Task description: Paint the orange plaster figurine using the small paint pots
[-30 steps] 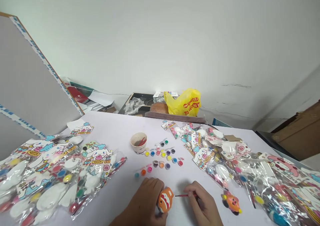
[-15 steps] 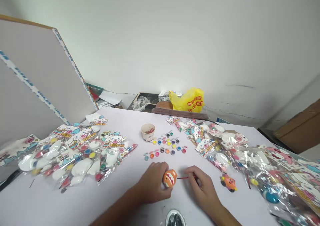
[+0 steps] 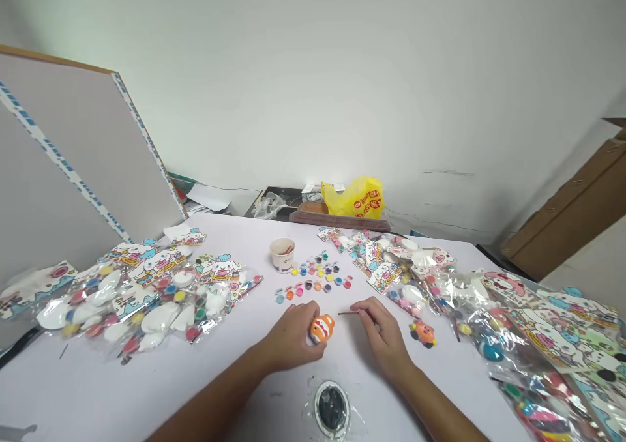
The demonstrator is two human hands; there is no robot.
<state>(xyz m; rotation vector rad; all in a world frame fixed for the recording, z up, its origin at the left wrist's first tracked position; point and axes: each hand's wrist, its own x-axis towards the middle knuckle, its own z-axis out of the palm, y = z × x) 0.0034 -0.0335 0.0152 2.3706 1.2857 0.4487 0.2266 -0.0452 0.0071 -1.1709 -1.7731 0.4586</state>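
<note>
Left hand [image 3: 293,338] pinching kinda chunky, rounded orange-white figurine [image 3: 322,328]; right hand [image 3: 384,331] pinching skinny brush [image 3: 349,313]. Crinkly, shiny plastic packs [image 3: 159,316] both sides.

Narrow gap between figurine [image 3: 323,328] and brush [image 3: 347,313]; paint pots [image 3: 317,285] block beyond, packets [image 3: 159,315] leftward.

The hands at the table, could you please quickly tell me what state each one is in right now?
Left hand: closed, holding the small orange figurine.
Right hand: closed, holding a thin paintbrush, its tip apart from the figurine.
</note>
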